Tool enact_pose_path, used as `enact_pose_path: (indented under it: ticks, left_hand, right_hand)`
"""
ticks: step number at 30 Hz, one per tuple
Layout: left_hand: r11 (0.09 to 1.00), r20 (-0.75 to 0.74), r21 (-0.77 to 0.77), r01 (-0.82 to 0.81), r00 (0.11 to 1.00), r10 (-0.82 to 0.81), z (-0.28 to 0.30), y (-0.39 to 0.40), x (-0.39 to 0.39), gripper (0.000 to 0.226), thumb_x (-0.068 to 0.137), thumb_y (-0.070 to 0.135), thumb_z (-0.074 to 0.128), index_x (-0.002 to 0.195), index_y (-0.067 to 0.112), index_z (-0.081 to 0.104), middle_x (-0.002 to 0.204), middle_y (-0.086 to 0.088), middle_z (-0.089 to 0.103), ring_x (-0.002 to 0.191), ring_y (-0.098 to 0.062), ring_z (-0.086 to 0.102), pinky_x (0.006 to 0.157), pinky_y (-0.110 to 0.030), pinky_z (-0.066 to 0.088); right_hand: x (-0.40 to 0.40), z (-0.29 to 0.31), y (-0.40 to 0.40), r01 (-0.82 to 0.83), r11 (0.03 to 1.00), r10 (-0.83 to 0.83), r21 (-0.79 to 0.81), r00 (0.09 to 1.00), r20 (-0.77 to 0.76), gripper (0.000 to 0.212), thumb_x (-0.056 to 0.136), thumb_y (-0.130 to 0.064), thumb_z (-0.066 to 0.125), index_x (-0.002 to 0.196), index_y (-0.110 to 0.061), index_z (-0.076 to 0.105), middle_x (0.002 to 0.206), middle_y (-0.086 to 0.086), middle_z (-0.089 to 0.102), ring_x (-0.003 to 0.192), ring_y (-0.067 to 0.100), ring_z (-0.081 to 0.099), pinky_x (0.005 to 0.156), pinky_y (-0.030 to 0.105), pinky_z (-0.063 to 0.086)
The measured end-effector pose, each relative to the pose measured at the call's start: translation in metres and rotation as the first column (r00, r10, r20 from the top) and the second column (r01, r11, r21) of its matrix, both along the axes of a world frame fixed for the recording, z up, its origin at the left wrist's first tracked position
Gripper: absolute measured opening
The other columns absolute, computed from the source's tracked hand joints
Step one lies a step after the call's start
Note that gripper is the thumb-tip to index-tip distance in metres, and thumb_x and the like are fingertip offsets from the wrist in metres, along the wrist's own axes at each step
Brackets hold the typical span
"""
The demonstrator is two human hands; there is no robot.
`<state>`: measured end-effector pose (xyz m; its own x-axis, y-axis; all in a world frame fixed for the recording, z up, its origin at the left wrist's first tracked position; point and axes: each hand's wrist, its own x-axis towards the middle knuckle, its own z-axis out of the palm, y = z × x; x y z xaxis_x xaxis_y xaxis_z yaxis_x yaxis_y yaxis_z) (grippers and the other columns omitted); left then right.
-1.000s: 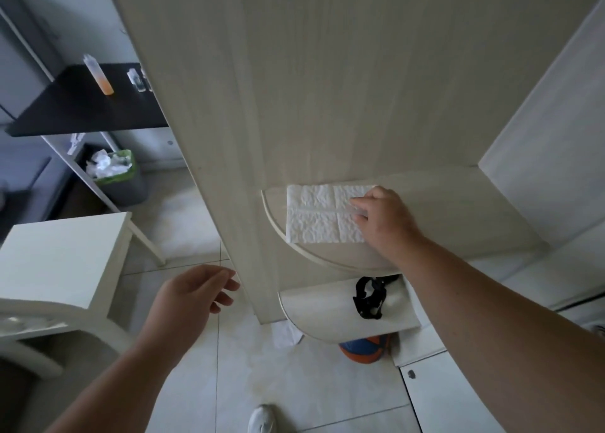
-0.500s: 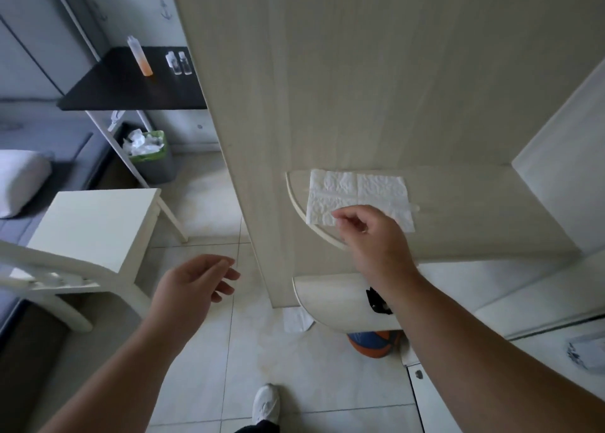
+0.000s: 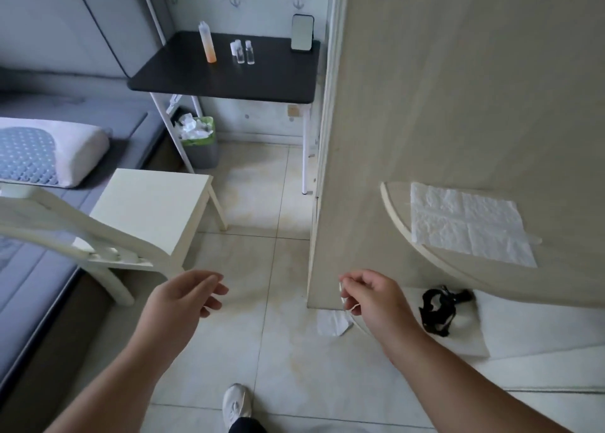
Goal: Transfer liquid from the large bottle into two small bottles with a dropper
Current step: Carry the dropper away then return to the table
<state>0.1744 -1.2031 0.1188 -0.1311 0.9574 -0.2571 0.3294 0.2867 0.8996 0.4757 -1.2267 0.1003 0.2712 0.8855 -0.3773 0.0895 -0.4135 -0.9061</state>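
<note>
My right hand [image 3: 370, 296] pinched a thin clear plastic dropper [image 3: 342, 296] | my left hand [image 3: 183, 296] hung loosely curled, empty | tall clear bottle of orange liquid [image 3: 207, 42] and two small clear bottles [image 3: 245, 52] stood on the far black table [image 3: 229, 75].

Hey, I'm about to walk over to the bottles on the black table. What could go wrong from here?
1. The right hand pinches a thin pale item, possibly the dropper. A pinch that light could let it fall while you walk.
2. The white chair stands beside your path to the black table, so you could catch a leg on it.
3. The tall large bottle and the small bottles stand close together. A careless reach might topple them.
</note>
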Motion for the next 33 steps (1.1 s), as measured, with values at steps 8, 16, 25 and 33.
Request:
enact_pose_path:
  ticks: [8,16,25,33]
  left_hand:
    - [0.999,0.005,-0.031,0.01,1.0,-0.01,-0.004,0.056,-0.114,0.019,0.097,0.009,0.062,0.09,0.018,0.077,0.082,-0.001,0.077,0.068,-0.02,0.07,0.066,-0.037,0.054]
    - [0.999,0.041,-0.048,-0.018,0.999,0.02,-0.017,0.109,-0.176,0.023,0.097,0.012,0.063,0.085,0.025,0.079,0.084,-0.001,0.077,0.066,-0.017,0.07,0.063,-0.035,0.051]
    - [0.995,0.04,-0.067,-0.074,0.996,0.077,-0.025,0.208,-0.183,0.021,0.098,0.016,0.062,0.087,0.025,0.079,0.086,0.001,0.078,0.068,-0.015,0.07,0.064,-0.032,0.052]
    - [0.988,0.031,-0.07,-0.135,0.99,0.137,-0.016,0.318,-0.179,0.017,0.097,0.017,0.062,0.091,0.02,0.078,0.085,0.001,0.077,0.066,-0.015,0.07,0.06,-0.029,0.051]
  right_hand:
    - [-0.114,-0.016,0.059,-0.018,0.996,0.016,-0.083,0.999,-0.031,0.015,0.097,-0.012,0.064,0.088,-0.012,0.076,0.064,-0.006,0.068,0.055,0.006,0.06,0.053,0.017,0.048]
    - [-0.184,-0.02,0.117,-0.052,0.994,0.047,-0.101,0.998,-0.047,0.016,0.098,-0.013,0.063,0.088,-0.016,0.075,0.067,-0.004,0.068,0.059,0.013,0.063,0.067,0.036,0.052]
    - [-0.197,-0.027,0.228,-0.042,0.995,0.037,-0.087,0.998,-0.055,0.019,0.098,-0.011,0.061,0.087,-0.017,0.076,0.065,-0.004,0.068,0.058,0.013,0.06,0.061,0.03,0.049]
    - [-0.203,-0.032,0.351,-0.003,0.995,-0.003,-0.096,0.998,-0.06,0.015,0.098,-0.008,0.062,0.088,-0.007,0.073,0.064,0.001,0.064,0.056,0.018,0.055,0.063,0.034,0.044]
